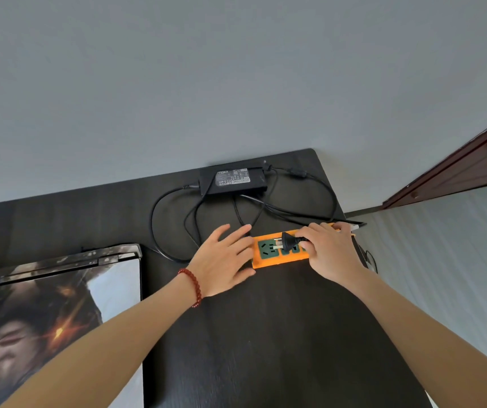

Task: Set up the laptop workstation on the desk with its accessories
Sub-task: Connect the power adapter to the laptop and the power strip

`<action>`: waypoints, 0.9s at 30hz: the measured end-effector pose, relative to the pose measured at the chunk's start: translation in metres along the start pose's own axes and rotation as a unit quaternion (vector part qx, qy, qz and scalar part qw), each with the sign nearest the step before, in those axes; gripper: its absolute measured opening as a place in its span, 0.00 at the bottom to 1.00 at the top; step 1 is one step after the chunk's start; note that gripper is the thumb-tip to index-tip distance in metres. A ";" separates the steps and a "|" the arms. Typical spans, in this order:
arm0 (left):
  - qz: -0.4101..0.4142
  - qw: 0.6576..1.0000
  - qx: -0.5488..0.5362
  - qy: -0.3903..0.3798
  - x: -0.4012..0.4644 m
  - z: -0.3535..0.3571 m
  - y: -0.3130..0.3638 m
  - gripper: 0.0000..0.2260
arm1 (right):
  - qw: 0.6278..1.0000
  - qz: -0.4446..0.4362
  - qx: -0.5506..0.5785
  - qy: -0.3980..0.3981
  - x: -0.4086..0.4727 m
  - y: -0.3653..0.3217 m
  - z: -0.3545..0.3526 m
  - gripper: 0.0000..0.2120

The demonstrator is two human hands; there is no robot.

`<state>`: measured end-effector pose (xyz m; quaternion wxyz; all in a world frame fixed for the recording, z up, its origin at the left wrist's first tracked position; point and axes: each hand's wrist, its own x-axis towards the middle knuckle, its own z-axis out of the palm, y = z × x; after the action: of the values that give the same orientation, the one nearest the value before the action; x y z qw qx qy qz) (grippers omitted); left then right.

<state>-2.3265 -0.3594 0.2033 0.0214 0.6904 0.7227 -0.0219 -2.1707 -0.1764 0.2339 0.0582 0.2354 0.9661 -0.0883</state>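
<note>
An orange power strip (268,262) with green sockets lies near the right edge of the black desk (266,334). My right hand (332,250) pinches a black plug (288,241), its metal prongs just above a socket. My left hand (226,259), with a red bead bracelet at the wrist, rests with straight fingers against the strip's left end. A black power adapter (233,180) lies at the desk's far edge, its cables (174,228) looping across the desk. A laptop (56,290) with a picture on its lid sits at the left.
A grey wall (207,83) stands behind the desk. The desk's right edge drops to a light floor (457,275). A dark red door frame (457,169) shows at the far right.
</note>
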 end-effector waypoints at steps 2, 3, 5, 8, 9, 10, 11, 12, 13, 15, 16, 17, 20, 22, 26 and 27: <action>-0.049 0.999 0.006 0.001 -0.005 0.011 -0.010 0.15 | 1.000 -0.005 -0.013 -0.019 0.000 -0.002 -0.003 0.13; -0.073 0.997 0.001 0.001 -0.008 0.017 -0.016 0.16 | 0.999 -0.009 -0.016 -0.029 0.000 -0.004 -0.004 0.13; -0.097 0.995 -0.006 -0.020 -0.015 0.026 -0.023 0.21 | 0.999 -0.016 -0.023 -0.042 0.002 -0.007 -0.007 0.13; -0.103 0.995 -0.001 -0.009 -0.016 0.024 -0.020 0.17 | 0.999 -0.022 -0.027 -0.035 0.004 -0.010 -0.010 0.12; -0.117 0.993 -0.012 -0.016 -0.015 0.020 -0.017 0.19 | 0.999 -0.025 -0.023 -0.027 0.005 -0.011 -0.012 0.12; -0.132 0.990 -0.031 -0.024 -0.013 0.017 -0.012 0.23 | 0.999 -0.027 -0.020 -0.023 0.006 -0.012 -0.013 0.12; -0.143 0.988 -0.055 -0.025 -0.012 0.015 -0.008 0.27 | 0.999 -0.028 -0.019 -0.023 0.008 -0.012 -0.014 0.12; -0.146 0.985 -0.082 -0.027 -0.011 0.014 -0.004 0.30 | 0.999 -0.029 -0.020 -0.025 0.010 -0.013 -0.016 0.12; -0.150 0.982 -0.112 -0.036 -0.009 0.014 0.001 0.33 | 0.999 -0.029 -0.023 -0.030 0.012 -0.013 -0.017 0.12; -0.168 0.971 -0.162 -0.048 -0.006 0.015 0.007 0.32 | 0.998 -0.041 -0.033 -0.026 0.016 -0.013 -0.020 0.12; -0.178 0.966 -0.179 -0.049 -0.005 0.015 0.009 0.29 | 0.998 -0.051 -0.040 -0.018 0.018 -0.014 -0.020 0.12; -0.188 0.961 -0.197 -0.046 -0.003 0.015 0.011 0.27 | 0.997 -0.063 -0.050 -0.010 0.019 -0.014 -0.022 0.11; -0.208 0.952 -0.220 -0.041 -0.001 0.016 0.013 0.26 | 0.988 -0.109 -0.108 0.007 0.022 -0.014 -0.026 0.09; -0.216 0.949 -0.224 -0.050 0.001 0.017 0.013 0.28 | 0.978 -0.137 -0.159 -0.009 0.024 -0.012 -0.029 0.14; -0.232 0.939 -0.249 -0.055 0.004 0.014 0.015 0.30 | 0.951 -0.195 -0.242 -0.005 0.026 -0.016 -0.034 0.16; -0.237 0.936 -0.256 -0.052 0.005 0.014 0.015 0.30 | 0.944 -0.211 -0.255 0.002 0.027 -0.018 -0.036 0.16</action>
<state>-2.3115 -0.3544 0.1889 0.2288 0.4678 0.8447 0.1232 -2.2055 -0.1732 0.2671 0.0941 0.0036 0.9839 0.1518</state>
